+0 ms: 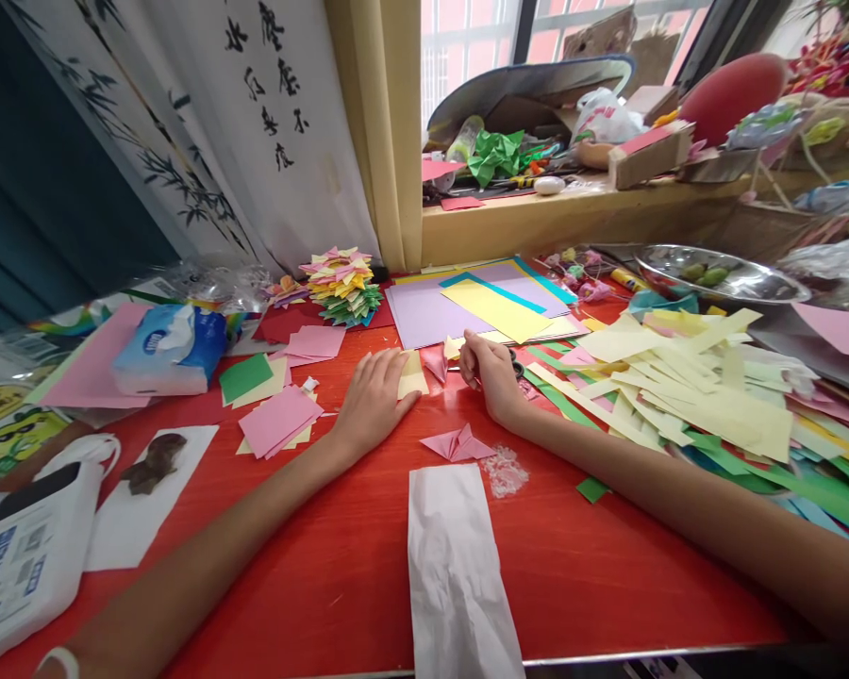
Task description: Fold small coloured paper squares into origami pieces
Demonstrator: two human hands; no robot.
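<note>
My left hand [374,396] lies flat, fingers stretched out, on a small pale yellow paper square [414,374] on the red table. It covers the square's left part. My right hand [491,371] rests on its side a little to the right, its fingers curled in. Whatever they hold, if anything, is hidden. Between the hands stands a pink folded paper piece [435,363]. Another pink folded piece [457,443] lies nearer to me. Black scissor handles [516,365] show partly behind my right wrist.
Pink paper squares [281,422] lie left of my left hand, near a tissue pack [170,349]. A pile of cut paper strips [707,387] spreads on the right. Coloured sheets [424,316] and a folded-paper stack [343,283] sit behind. White paper [453,556] lies in front.
</note>
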